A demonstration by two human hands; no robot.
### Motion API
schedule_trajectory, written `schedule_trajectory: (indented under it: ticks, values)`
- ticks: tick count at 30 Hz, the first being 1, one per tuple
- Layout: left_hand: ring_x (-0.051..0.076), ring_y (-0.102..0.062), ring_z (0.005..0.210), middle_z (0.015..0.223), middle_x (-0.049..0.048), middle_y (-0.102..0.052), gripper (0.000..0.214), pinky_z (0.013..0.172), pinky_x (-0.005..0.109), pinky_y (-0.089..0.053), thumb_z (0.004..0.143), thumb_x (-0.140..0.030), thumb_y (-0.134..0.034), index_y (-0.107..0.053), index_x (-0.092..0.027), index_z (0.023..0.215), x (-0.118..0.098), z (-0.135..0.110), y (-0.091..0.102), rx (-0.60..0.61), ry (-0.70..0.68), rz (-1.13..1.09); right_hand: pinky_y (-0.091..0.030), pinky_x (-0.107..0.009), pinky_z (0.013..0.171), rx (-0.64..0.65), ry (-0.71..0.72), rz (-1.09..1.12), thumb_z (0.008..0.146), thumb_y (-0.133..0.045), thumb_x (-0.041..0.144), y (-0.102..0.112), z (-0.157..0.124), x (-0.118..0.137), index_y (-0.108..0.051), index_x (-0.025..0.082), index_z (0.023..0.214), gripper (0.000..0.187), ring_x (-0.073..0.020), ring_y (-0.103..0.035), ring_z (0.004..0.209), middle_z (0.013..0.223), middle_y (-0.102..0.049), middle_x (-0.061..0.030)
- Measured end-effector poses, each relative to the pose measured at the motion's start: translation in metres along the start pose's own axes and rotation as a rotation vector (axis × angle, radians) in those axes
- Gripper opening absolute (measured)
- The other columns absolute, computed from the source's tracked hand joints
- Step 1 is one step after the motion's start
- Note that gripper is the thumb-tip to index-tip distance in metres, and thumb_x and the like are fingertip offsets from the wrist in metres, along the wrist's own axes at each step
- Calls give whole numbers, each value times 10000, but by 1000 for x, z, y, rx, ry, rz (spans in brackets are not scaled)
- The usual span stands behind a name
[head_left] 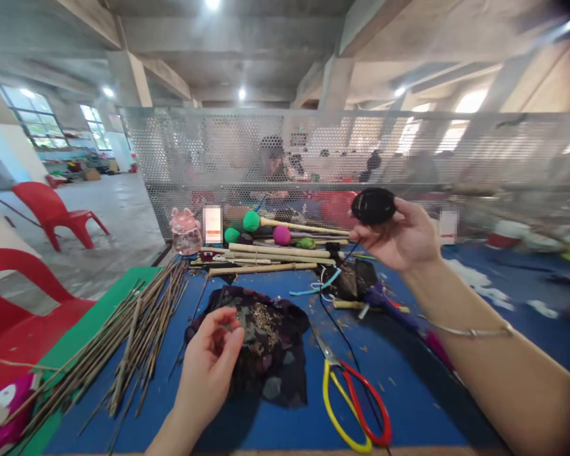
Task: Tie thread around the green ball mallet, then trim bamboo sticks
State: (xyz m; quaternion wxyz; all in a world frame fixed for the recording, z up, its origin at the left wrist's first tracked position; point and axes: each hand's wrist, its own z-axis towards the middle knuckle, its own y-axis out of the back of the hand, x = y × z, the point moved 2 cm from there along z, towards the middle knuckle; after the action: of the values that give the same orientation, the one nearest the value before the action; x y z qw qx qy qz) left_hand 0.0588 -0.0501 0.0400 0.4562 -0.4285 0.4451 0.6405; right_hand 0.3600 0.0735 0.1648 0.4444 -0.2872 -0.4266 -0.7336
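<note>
My right hand (403, 237) is raised over the right side of the blue table, its fingers closed round a ball of black yarn (373, 206). A black strand (335, 320) hangs from there and trails past the scissors towards me. My left hand (213, 351) hovers at the near edge of a dark patterned cloth (282, 380), fingers loosely curled, thumb apart, nothing visible in them. Small dry brown bits (263, 323) lie heaped on that cloth. Scissors (332, 361) with one yellow and one red handle rest right of it, blades pointing away.
Thin brown sticks (142, 329) lie bundled on the left. Behind are pale wooden sticks (280, 254), a green ball-headed stick (251, 221), a magenta ball (282, 235) and a pink jar (186, 231). A perforated metal screen (180, 152) borders the table; a person sits beyond it. Red chairs (57, 212) stand left.
</note>
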Motion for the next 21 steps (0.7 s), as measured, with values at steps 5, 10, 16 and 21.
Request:
schedule_trajectory:
  ticks: [5, 10, 16, 21]
  values:
    - [130, -564, 747, 1156, 112, -534, 566, 604, 234, -485, 759, -344, -587, -407, -234, 1284, -29, -32, -37, 285, -69, -374, -411, -208, 537, 549, -99, 194, 678, -596, 292, -54, -132, 55, -451, 227, 1115, 465, -107, -523, 665, 936, -567, -21]
    - [191, -582, 887, 1095, 85, -584, 565, 696, 263, -506, 654, -297, -702, -508, -207, 1177, -14, -55, -35, 358, 55, -464, -419, -200, 565, 618, -72, 177, 744, -576, 272, -102, -191, 42, -444, 205, 1079, 366, -102, -508, 680, 857, -546, 0]
    - [76, -573, 607, 889, 1, -602, 441, 498, 173, -489, 662, -282, -689, -524, -222, 1067, 3, -43, 4, 79, 275, -689, -375, -196, 552, 716, -11, -54, 648, -674, 273, -74, -153, -11, -521, 179, 1107, 493, -77, -453, 569, 647, -508, 66]
    - [56, -531, 524, 709, 9, -606, 223, 391, 104, -415, 757, -347, -555, -568, -165, 885, -9, -18, 51, -160, 248, -1040, -363, -206, 519, 142, -143, -326, 623, -633, 269, -4, -94, -66, -622, 149, 712, 150, -92, -485, 517, 548, -565, 27]
